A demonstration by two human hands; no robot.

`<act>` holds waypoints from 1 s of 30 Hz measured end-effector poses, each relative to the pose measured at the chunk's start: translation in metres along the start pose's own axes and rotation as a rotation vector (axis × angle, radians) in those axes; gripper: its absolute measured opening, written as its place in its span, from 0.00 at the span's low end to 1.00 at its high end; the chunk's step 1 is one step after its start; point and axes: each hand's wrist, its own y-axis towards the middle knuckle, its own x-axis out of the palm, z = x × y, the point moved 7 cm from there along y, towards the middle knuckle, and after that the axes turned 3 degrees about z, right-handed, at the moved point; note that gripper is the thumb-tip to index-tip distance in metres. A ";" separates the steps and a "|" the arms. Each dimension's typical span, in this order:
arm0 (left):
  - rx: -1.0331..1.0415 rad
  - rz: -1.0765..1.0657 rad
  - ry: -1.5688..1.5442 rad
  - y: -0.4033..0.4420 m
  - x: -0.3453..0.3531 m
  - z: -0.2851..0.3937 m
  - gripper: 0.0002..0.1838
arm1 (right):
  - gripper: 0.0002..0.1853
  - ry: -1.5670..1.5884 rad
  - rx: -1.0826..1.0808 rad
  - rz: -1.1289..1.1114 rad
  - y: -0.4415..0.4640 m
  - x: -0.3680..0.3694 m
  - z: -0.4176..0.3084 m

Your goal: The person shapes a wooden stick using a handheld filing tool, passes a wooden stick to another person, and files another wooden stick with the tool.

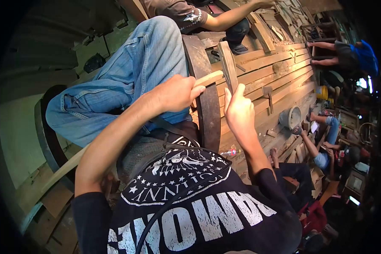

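My left hand (176, 93) is closed around a pale, rounded wooden stick (210, 78). Its tip reaches the side of a longer, flat-sided wooden strip (227, 63); whether the two touch I cannot tell. The lower end of that strip is gripped in my right hand (240, 111), with the index finger and thumb along it. Both hands are above a dark curved wooden piece (208, 101) beside my bent leg in jeans (144, 63).
Long planks (279, 72) extend beyond my hands. A hammer (268, 98) lies on them, near a bucket (291, 117). Close at the top is a person's arm (228, 19). Other people sit at the right, and one person's bare legs (324, 53) show farther back.
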 end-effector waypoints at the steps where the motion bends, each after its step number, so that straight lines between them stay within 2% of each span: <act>1: -0.027 0.017 0.003 -0.002 -0.001 0.002 0.23 | 0.14 -0.001 -0.010 -0.007 -0.008 -0.001 0.002; 3: -0.019 0.024 0.016 -0.001 -0.002 0.000 0.23 | 0.16 0.024 0.098 -0.068 -0.036 0.004 0.016; 6: -0.008 0.038 0.044 -0.003 0.003 -0.003 0.24 | 0.17 0.022 0.129 -0.044 -0.056 0.006 0.017; 10: 0.006 0.009 0.005 -0.002 -0.001 0.002 0.24 | 0.17 -0.031 -0.023 0.053 0.003 0.005 0.000; 12: -0.023 -0.033 -0.027 -0.001 0.000 -0.001 0.24 | 0.17 -0.031 -0.005 0.035 -0.006 0.004 0.003; 16: 0.007 0.022 -0.012 0.000 0.002 -0.006 0.24 | 0.17 0.046 0.131 -0.046 -0.051 0.016 0.020; 22: -0.011 -0.072 -0.074 0.003 0.001 -0.004 0.24 | 0.16 -0.041 0.025 0.021 -0.005 0.008 0.006; 26: -0.010 -0.051 -0.065 0.005 -0.002 -0.007 0.25 | 0.16 -0.006 0.103 0.013 -0.051 0.011 0.018; 28: -0.038 -0.105 -0.066 0.005 0.000 -0.008 0.26 | 0.16 0.007 0.122 -0.006 -0.039 0.016 0.017; 30: -0.033 -0.099 -0.062 0.006 0.002 -0.010 0.26 | 0.17 0.000 0.002 0.044 -0.004 0.012 0.007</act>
